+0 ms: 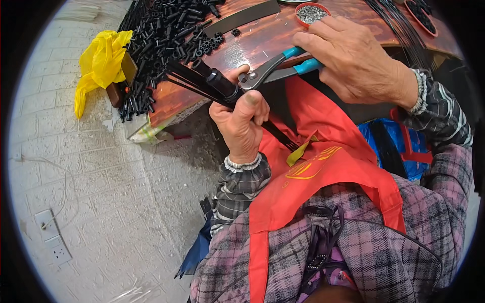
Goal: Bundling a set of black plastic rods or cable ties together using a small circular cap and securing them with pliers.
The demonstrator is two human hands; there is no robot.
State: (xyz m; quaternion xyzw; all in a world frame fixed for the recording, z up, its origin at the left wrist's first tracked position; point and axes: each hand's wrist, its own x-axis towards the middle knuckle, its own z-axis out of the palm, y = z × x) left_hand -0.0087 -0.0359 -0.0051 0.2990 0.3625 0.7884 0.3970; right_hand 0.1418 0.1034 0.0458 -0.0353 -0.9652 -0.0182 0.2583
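Observation:
My left hand (240, 121) is closed around what looks like a black umbrella frame (222, 86). Thin black rods fan out from its upper left end, and a bundle of them runs down below my fist toward the red apron (323, 121). A dark ribbed plastic collar stands just above my thumb. Teal-handled pliers (273, 68) are gripped in my right hand (356, 60), their metal jaws right beside the collar and my left fingers. Whether the jaws bite on anything is too small to tell.
Small black plastic tubes and notched rings (166, 35) are heaped on the wooden table (242, 48). A red dish of tiny metal bits (312, 14) sits at the far edge. A yellow plastic bag (104, 58) hangs at left; black rods (399, 30) lie at right.

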